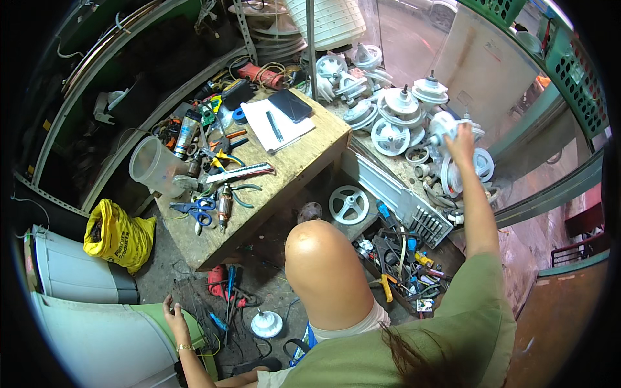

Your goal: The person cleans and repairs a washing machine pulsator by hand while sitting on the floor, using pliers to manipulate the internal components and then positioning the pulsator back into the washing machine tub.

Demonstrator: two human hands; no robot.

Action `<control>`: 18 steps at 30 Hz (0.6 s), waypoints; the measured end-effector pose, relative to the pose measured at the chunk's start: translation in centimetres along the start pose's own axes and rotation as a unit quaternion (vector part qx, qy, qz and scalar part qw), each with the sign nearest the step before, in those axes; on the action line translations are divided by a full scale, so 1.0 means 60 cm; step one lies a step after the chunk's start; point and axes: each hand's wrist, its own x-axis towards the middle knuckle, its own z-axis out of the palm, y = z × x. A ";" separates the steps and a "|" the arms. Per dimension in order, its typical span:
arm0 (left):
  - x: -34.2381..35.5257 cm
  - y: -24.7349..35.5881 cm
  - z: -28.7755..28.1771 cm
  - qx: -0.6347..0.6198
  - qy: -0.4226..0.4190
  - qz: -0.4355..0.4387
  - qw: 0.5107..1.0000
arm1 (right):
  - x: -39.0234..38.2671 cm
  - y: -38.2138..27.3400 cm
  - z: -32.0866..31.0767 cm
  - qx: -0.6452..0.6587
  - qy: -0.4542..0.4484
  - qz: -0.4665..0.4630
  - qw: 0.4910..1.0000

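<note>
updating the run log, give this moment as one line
right hand: at piled white round plastic parts | left hand: open, empty

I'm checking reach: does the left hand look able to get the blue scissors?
Probably yes: the left hand looks empty, and the blue scissors lie uncovered near the edge of the wooden table.

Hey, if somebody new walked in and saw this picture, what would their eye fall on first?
Probably the heap of white wheels at the upper right, where the right hand reaches in. Next, the bright yellow bag on the floor left of the table, and the open white notebook on the tabletop beside a dark phone.
</note>
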 end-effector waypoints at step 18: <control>0.034 0.458 0.491 0.428 -0.163 0.569 0.683 | 0.033 -0.114 0.188 0.153 -0.121 0.106 0.975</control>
